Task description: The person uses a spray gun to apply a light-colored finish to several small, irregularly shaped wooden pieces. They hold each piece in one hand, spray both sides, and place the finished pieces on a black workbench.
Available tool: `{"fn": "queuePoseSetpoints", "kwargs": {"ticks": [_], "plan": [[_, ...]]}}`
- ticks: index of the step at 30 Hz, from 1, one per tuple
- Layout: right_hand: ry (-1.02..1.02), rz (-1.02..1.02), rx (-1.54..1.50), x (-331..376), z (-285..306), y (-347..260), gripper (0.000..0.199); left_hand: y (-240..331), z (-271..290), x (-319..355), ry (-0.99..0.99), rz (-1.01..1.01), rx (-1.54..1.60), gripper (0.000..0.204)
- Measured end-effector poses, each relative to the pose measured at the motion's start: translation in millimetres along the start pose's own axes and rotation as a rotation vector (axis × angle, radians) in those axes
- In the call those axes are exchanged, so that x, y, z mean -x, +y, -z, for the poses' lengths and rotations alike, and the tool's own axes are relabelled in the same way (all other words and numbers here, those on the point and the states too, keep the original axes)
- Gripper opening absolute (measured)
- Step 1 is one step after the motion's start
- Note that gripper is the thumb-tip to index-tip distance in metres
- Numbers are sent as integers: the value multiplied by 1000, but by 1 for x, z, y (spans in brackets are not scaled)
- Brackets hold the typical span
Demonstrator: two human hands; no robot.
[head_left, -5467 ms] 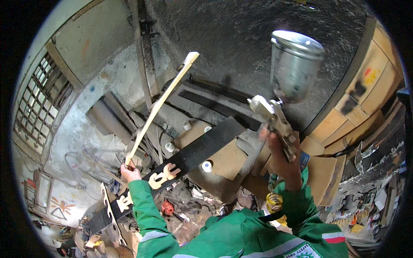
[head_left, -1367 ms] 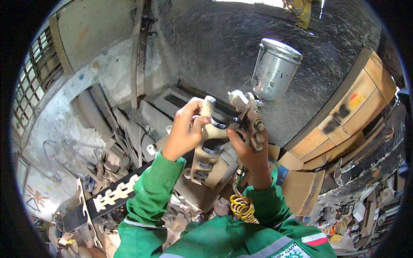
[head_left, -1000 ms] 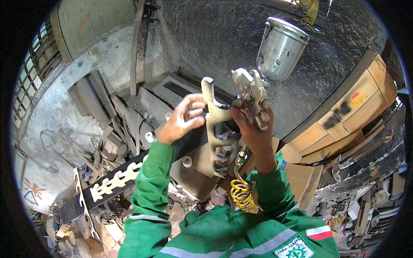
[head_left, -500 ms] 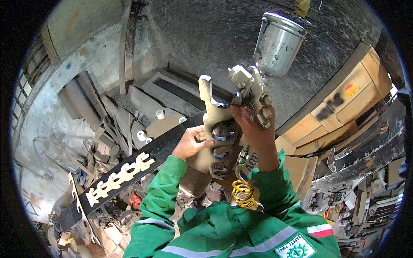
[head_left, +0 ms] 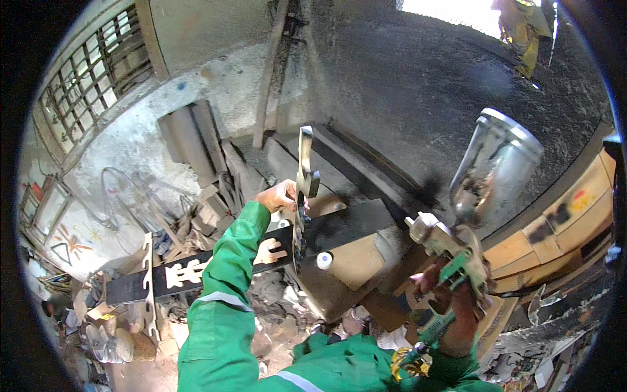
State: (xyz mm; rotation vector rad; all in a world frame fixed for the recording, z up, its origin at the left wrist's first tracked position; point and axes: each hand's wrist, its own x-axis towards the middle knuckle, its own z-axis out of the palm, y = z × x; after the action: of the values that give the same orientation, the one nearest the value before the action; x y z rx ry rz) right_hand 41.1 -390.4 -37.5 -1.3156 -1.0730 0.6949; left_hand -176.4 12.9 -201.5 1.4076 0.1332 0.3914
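From the head view, the left hand (head_left: 279, 196) reaches forward, closed around a pale cut-out plate (head_left: 304, 178) held on edge, upright, above a black plank (head_left: 196, 274). A second pale cut-out piece (head_left: 184, 273) lies on that plank, and another (head_left: 149, 287) leans against its left end. The right hand (head_left: 439, 291) grips the green handle of a spray gun (head_left: 457, 255), raised at the right, its silver cup (head_left: 494, 163) tilted up. A small white cap (head_left: 324, 260) sits by a tan box (head_left: 356, 258). Tan cartons (head_left: 562, 215) with yellow and red marks line the right wall. A coiled yellow hose (head_left: 405, 362) hangs near the green sleeve (head_left: 225, 294).
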Motion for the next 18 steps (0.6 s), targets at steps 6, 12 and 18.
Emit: {"fn": "queuePoseSetpoints", "kwargs": {"ticks": [6,12,18], "plan": [[-78,46,41,1,-6,-24,50,47,40,29,51,-78,-188,48],[-125,67,58,6,-8,-43,53,99,49,37,76,-20,-327,45],[-179,71,76,13,-4,-52,58,138,45,41,86,61,-407,42]]}}
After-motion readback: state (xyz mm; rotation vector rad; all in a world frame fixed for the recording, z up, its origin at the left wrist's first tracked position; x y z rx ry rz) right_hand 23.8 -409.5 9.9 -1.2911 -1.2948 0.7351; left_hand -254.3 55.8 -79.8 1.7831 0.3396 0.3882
